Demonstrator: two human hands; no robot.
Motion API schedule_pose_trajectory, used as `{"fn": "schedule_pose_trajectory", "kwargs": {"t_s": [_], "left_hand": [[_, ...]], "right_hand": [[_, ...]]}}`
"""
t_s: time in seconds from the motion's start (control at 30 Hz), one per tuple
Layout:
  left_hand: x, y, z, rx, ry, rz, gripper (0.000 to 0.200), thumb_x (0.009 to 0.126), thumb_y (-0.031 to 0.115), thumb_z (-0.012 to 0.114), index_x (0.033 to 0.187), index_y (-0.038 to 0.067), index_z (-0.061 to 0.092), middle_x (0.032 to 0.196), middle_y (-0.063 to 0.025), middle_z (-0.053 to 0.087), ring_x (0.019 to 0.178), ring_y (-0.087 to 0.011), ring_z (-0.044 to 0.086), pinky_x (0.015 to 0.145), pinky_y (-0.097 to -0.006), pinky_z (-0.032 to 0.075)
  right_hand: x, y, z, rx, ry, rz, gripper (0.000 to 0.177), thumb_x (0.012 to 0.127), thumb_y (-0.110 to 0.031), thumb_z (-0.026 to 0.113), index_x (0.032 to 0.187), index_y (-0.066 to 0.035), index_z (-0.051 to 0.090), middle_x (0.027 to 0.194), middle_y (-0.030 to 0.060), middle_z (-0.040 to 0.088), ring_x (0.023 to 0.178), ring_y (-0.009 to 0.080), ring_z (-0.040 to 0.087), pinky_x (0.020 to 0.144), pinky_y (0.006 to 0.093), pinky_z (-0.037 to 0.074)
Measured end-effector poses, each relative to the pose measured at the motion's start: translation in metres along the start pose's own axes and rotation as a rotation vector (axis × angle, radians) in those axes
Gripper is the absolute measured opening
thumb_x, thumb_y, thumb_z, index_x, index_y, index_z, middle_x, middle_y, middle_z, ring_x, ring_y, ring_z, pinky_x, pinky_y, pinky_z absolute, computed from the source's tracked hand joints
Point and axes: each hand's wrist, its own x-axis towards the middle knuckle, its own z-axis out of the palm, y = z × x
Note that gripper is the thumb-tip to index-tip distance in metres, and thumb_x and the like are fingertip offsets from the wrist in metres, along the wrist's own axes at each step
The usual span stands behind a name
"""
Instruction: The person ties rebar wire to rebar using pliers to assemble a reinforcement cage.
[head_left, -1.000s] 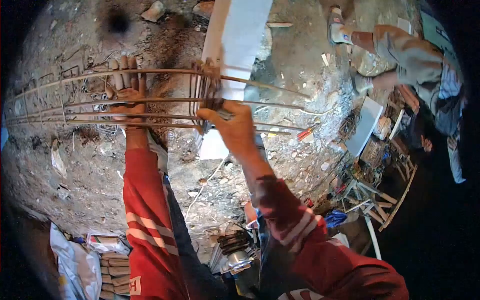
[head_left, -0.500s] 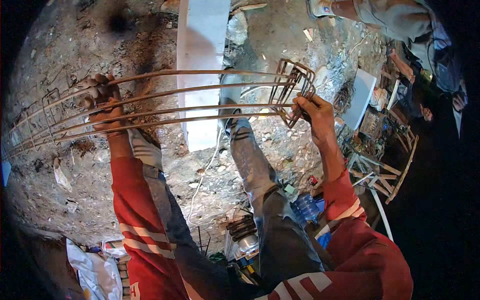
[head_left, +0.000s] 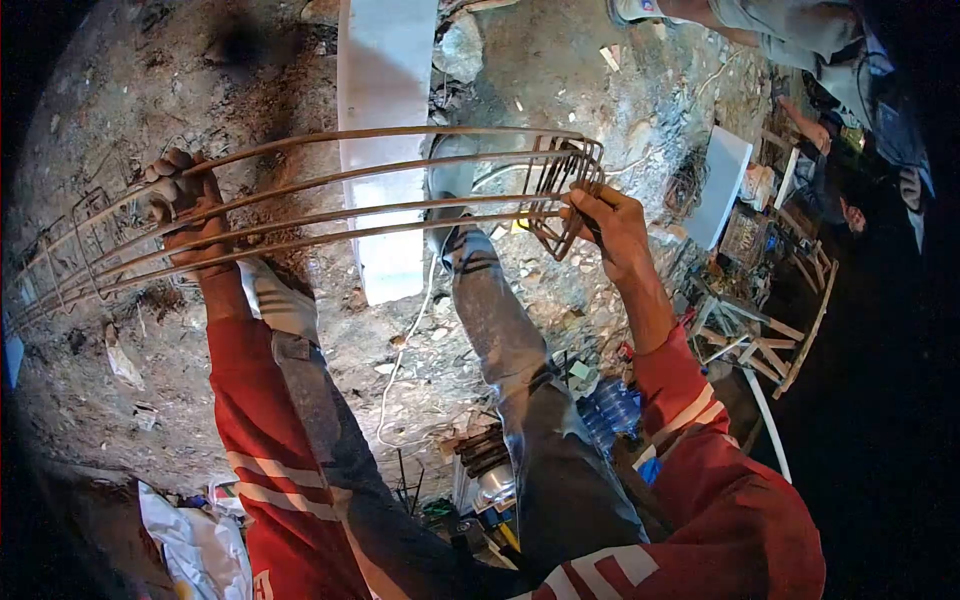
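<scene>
Stirrups (head_left: pixel 574 163) now farther along rods (head_left: pixel 400 207), pinched in right hand (head_left: pixel 612 228).

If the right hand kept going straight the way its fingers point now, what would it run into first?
The bent metal rings around the long rods: the right hand already has its fingers on them. What lies beyond is hard to judge, as depth is unclear.

Right hand (head_left: pixel 618 232): moved rightward to the rods' (head_left: pixel 400 131) ends
Wire rings (head_left: pixel 594 165): left the white board (head_left: pixel 395 268)
Left hand (head_left: pixel 193 220): straight fingers had curled
</scene>
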Motion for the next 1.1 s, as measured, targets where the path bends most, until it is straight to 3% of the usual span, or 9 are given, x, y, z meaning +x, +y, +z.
{"fn": "schedule_pose_trajectory", "kwargs": {"t_s": [0.17,0.23,0.37,0.47,0.67,0.73,0.83,0.87,1.1], "left_hand": [[0.000,0.011,-0.012,0.017,-0.013,0.009,0.035,0.092,0.014,0.048,0.122,-0.002,0.054,0.125,-0.0197,0.057,0.123,-0.0367,0.048,0.112,-0.0542,0.031],[0.000,0.018,-0.017,0.085,0.150,0.103,0.035,0.083,0.011,0.065,0.117,0.004,0.059,0.121,-0.0165,0.061,0.123,-0.0359,0.050,0.111,-0.0527,0.033],[0.001,0.012,-0.015,0.106,0.052,0.033,0.037,0.083,0.012,0.065,0.119,0.003,0.059,0.120,-0.0161,0.061,0.123,-0.0359,0.050,0.111,-0.0533,0.031],[0.001,-0.004,0.001,0.102,0.034,0.041,0.027,0.086,0.014,0.051,0.108,0.001,0.060,0.112,-0.0167,0.063,0.117,-0.0370,0.054,0.107,-0.0529,0.036],[-0.009,0.005,-0.023,0.016,0.034,0.026,0.038,0.096,0.024,0.043,0.126,0.002,0.056,0.129,-0.0187,0.056,0.127,-0.0337,0.046,0.111,-0.0497,0.032],[-0.015,0.001,-0.017,-0.042,0.226,0.048,0.040,0.097,0.026,0.043,0.126,0.001,0.055,0.130,-0.0202,0.055,0.124,-0.0333,0.049,0.111,-0.0499,0.033],[-0.010,-0.004,-0.015,-0.142,0.117,-0.048,0.042,0.095,0.028,0.049,0.124,-0.001,0.056,0.127,-0.0236,0.056,0.120,-0.0336,0.051,0.110,-0.0494,0.034],[-0.013,-0.004,-0.021,-0.087,0.309,0.085,0.044,0.093,0.035,0.050,0.127,0.008,0.055,0.124,-0.0197,0.059,0.119,-0.0352,0.052,0.108,-0.0512,0.034],[-0.017,-0.004,-0.040,0.154,0.200,0.031,0.051,0.097,0.041,0.044,0.138,0.010,0.043,0.141,-0.0151,0.043,0.132,-0.0314,0.037,0.112,-0.0478,0.027]], "right_hand": [[0.001,-0.004,0.000,0.128,0.053,0.009,0.024,0.089,-0.012,0.064,0.106,0.005,0.061,0.094,0.0124,0.067,0.082,0.0199,0.068,0.075,0.0323,0.058],[0.000,-0.007,0.000,0.114,-0.001,-0.003,0.024,0.089,-0.012,0.064,0.106,0.005,0.061,0.095,0.0122,0.067,0.083,0.0196,0.068,0.075,0.0324,0.058],[-0.003,-0.001,0.021,0.037,-0.066,0.003,0.029,0.085,-0.018,0.070,0.104,0.002,0.063,0.093,0.0107,0.068,0.080,0.0169,0.067,0.075,0.0299,0.057],[-0.007,0.002,0.057,0.055,-0.088,0.016,0.028,0.083,-0.018,0.072,0.103,0.000,0.064,0.091,0.0101,0.069,0.079,0.0160,0.067,0.073,0.0283,0.057],[-0.035,-0.001,0.135,0.161,-0.221,0.020,0.027,0.080,-0.019,0.074,0.097,0.000,0.066,0.088,0.0099,0.070,0.075,0.0178,0.068,0.077,0.0372,0.057],[-0.044,-0.002,0.168,0.176,-0.233,0.024,0.028,0.081,-0.019,0.074,0.098,0.001,0.065,0.087,0.0103,0.070,0.074,0.0177,0.068,0.074,0.0358,0.057],[-0.058,-0.010,0.222,0.236,-0.346,-0.018,0.028,0.081,-0.014,0.073,0.099,0.005,0.064,0.089,0.0133,0.069,0.076,0.0175,0.068,0.067,0.0296,0.058],[-0.061,-0.011,0.238,0.244,-0.392,-0.019,0.027,0.081,-0.013,0.073,0.099,0.005,0.064,0.089,0.0134,0.069,0.077,0.0175,0.068,0.068,0.0297,0.058],[-0.044,0.008,0.325,0.024,-0.449,-0.088,0.027,0.080,-0.020,0.076,0.098,-0.003,0.066,0.085,0.0036,0.067,0.070,0.0104,0.061,0.061,0.0231,0.049]]}}
